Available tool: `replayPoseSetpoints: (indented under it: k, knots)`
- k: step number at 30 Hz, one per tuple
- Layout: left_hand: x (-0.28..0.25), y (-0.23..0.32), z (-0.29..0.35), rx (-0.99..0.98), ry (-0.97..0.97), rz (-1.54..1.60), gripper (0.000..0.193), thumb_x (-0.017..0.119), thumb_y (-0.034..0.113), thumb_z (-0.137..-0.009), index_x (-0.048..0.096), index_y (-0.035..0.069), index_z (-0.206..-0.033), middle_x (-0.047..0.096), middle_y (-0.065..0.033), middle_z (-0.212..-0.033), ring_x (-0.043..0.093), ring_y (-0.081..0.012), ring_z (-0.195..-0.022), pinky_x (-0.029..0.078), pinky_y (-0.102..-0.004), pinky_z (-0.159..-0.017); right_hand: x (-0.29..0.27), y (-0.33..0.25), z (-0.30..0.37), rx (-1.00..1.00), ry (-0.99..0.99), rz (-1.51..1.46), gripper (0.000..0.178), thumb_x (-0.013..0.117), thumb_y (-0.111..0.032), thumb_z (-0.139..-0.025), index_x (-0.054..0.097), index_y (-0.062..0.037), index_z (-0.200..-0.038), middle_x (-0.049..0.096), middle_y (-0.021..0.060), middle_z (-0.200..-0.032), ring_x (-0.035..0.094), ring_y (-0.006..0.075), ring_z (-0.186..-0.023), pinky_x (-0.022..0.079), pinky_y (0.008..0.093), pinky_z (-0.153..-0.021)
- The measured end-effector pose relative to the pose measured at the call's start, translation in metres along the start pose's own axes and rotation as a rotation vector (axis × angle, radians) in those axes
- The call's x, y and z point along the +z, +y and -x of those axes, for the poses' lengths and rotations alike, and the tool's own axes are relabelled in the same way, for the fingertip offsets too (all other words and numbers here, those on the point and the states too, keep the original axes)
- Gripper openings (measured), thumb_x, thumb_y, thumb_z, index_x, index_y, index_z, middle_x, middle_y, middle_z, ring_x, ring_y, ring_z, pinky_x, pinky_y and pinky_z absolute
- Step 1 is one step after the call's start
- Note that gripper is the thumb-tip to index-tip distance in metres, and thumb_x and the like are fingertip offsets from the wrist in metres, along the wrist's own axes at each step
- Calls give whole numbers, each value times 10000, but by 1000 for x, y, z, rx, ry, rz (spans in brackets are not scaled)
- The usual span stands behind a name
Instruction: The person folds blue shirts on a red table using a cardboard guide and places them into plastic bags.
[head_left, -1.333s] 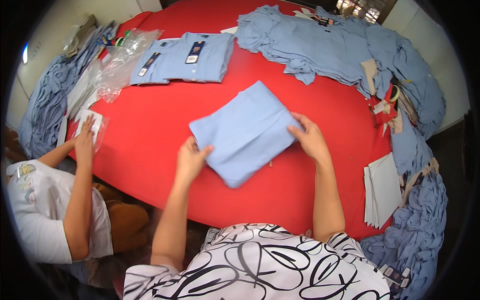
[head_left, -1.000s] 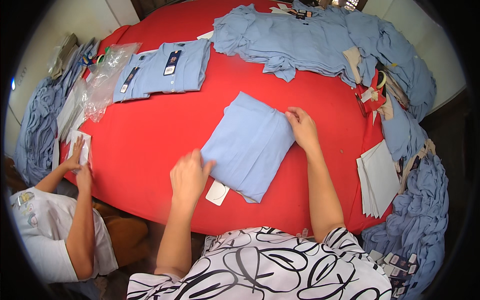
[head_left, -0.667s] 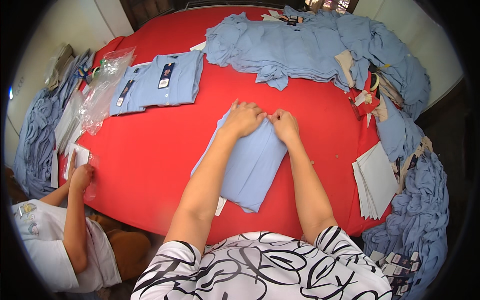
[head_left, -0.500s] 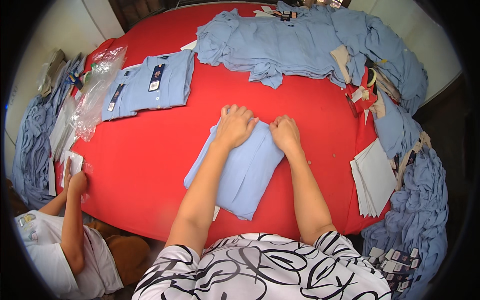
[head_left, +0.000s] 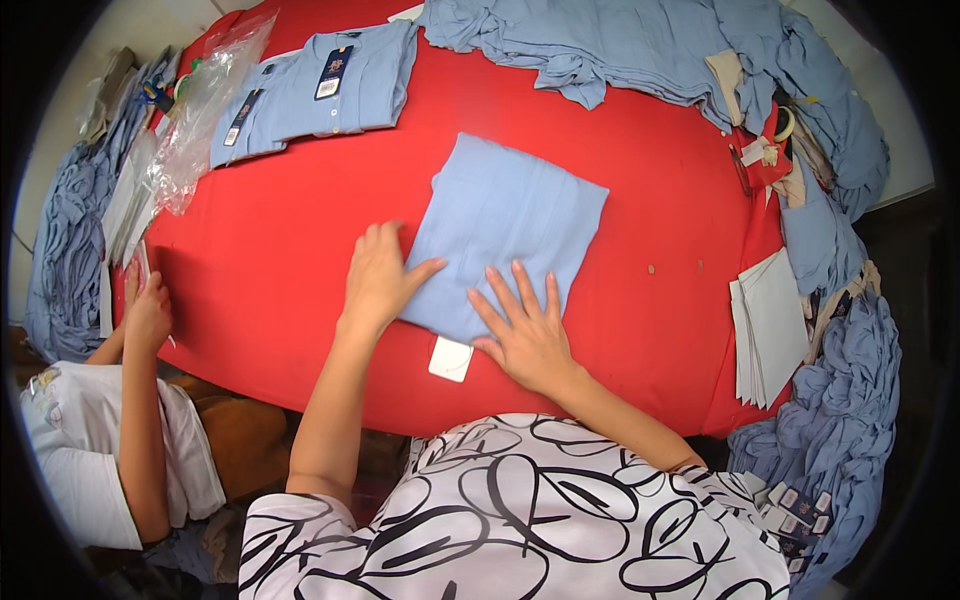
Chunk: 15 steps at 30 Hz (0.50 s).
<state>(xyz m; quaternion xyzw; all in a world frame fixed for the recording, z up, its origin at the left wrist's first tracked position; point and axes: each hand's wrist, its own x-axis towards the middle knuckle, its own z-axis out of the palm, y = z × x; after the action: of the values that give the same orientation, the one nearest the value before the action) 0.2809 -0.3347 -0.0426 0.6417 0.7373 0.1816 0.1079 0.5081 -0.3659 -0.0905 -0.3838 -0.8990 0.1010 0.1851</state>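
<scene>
A light blue shirt [head_left: 510, 215], folded into a flat packet, lies on the red cloth in front of me. My left hand [head_left: 380, 270] rests at its near left edge, thumb on the fabric and the other fingers over the red cloth. Spread flat on the near right part of the shirt is my right hand [head_left: 527, 335]. From under the near edge a white tag [head_left: 451, 358] sticks out between my hands. Neither hand grips anything.
Folded blue shirts with dark tags [head_left: 328, 85] lie at the far left beside clear plastic bags [head_left: 185, 150]. Blue garments [head_left: 620, 45] spread along the far side. White sheets [head_left: 770, 325] and more garments [head_left: 835, 400] are on the right. A co-worker's hands [head_left: 148, 310] are at left.
My hands have come back from the shirt's far edge to its near edge and opened flat. The shirt now lies with its wide end farther off, and the tag shows more.
</scene>
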Motion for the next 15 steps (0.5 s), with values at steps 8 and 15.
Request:
replayPoseSetpoints:
  k: [8, 15]
  knots:
    - [-19, -15, 41, -339, -136, 569, 395, 753, 132, -825, 561, -8, -1141, 595, -115, -964, 578, -137, -672, 505, -274, -647, -17, -10, 27, -71, 85, -48, 477, 672, -296, -839, 583, -134, -1279, 490, 128, -1364, 440, 346, -1235, 324, 594, -1003]
    - [-91, 32, 29, 63, -44, 1014, 301, 644, 26, -898, 580, -22, -1189, 633, -73, -1084, 628, -117, -901, 500, -249, -817, -127, 9, 3, -240, 254, -216, 353, 589, 108, -726, 674, -10, -1048, 683, 122, -906, 627, 285, -753, 519, 355, -658]
